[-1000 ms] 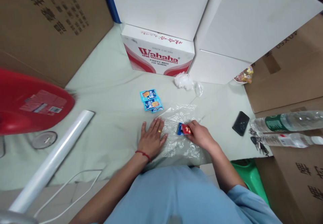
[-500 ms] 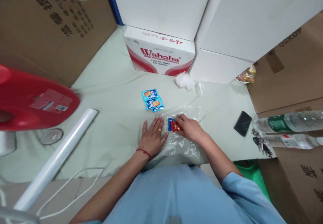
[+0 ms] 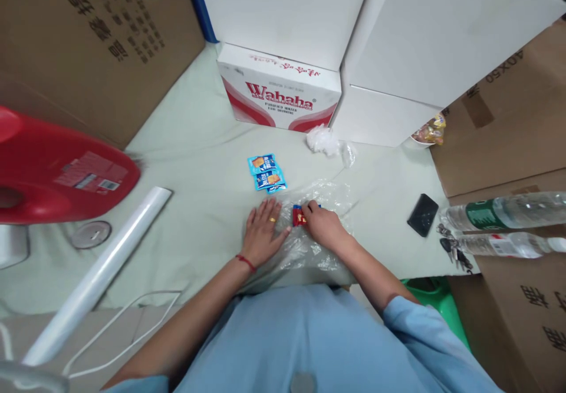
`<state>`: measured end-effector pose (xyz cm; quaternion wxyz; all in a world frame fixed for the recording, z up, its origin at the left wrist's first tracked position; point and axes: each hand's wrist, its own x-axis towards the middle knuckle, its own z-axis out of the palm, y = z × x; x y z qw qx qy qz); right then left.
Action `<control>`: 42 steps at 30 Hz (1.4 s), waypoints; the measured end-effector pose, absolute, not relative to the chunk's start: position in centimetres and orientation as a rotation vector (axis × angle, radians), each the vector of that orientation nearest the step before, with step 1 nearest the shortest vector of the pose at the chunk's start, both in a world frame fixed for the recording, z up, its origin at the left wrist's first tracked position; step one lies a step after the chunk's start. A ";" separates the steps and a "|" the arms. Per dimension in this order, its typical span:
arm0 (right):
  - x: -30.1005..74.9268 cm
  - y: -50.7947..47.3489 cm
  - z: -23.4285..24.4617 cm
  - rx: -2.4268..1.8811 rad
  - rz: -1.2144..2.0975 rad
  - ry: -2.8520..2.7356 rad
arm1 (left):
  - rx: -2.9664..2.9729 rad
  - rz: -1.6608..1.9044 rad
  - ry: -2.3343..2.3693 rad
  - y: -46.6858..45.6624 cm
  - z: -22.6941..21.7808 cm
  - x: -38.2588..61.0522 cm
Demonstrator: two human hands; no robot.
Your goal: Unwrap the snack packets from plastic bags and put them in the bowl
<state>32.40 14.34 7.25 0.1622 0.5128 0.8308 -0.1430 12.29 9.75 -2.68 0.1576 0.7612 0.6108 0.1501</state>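
My left hand (image 3: 262,236) lies flat, fingers spread, at the left edge of a clear plastic bag (image 3: 309,254) on the cloth-covered table. With curled fingers, my right hand (image 3: 326,226) grips a small red packet (image 3: 299,216) with gold print, over the bag. Blue edges of another packet show behind the red one; most of it is hidden. Beyond my left hand lie several light-blue snack packets (image 3: 267,173), overlapping one another. Whether the red packet rests on the bag or inside it, I cannot tell.
A Wahaha water carton (image 3: 280,95) and crumpled clear plastic (image 3: 324,140) are at the back. To the right lie a black phone (image 3: 423,215), keys (image 3: 455,250) and plastic bottles (image 3: 508,211). A red jug (image 3: 66,174) and white roll (image 3: 99,275) are left.
My right hand has shifted slightly left with the red packet, which now covers more of the blue one. My left hand has slid a little left and away from me.
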 end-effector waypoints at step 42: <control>44.6 8.3 4.2 1.595 -1.135 3.147 | 2.019 0.624 1.180 11.9 -0.4 7.4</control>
